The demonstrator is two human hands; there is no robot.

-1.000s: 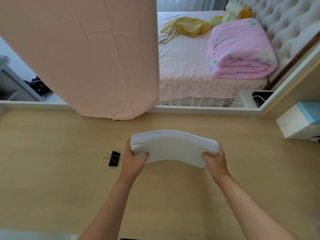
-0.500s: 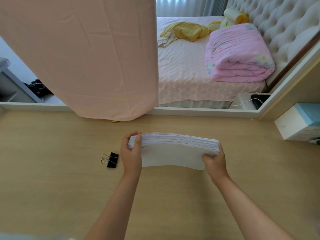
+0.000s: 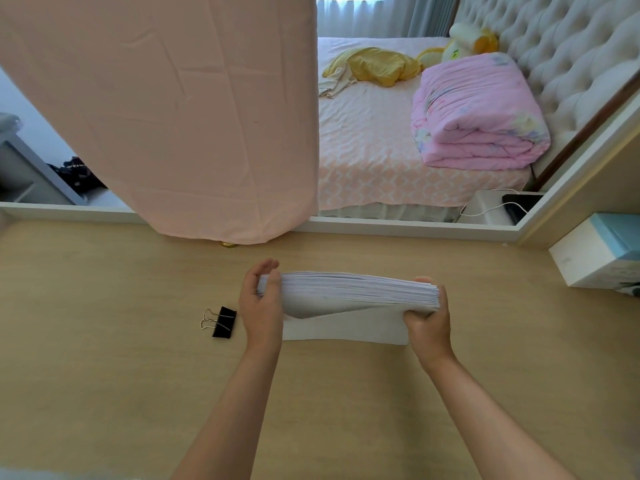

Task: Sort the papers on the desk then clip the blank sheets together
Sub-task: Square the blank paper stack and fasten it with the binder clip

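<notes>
You hold 1 thick stack of paper (image 3: 349, 291) between both hands, over the middle of the desk (image 3: 104, 375). Its long edge faces you, so you see the sheet edges as fine lines, and the stack bows slightly upward in the middle.

Your left hand (image 3: 261, 308) is clamped on the left end, with the fingers curled over the top and the back of the hand toward you. Your right hand (image 3: 427, 320) is clamped on the right end, with the thumb on top and the fingers folded underneath.

The lowest sheet (image 3: 346, 329) has peeled away from the rest on the near side and hangs down below the stack, pinned at both ends by your hands. You cannot tell from here whether its lower edge touches the desk.

1 black binder clip (image 3: 221, 322) lies on the desk just left of your left hand, apart from it, with its wire handles pointing left.

A pink cloth (image 3: 173, 116) hangs down to the far edge of the desk. A white and blue box (image 3: 595, 252) sits at the far right of the desk. Beyond the desk is a bed (image 3: 363, 140) with a folded pink quilt (image 3: 478, 112) on it.
</notes>
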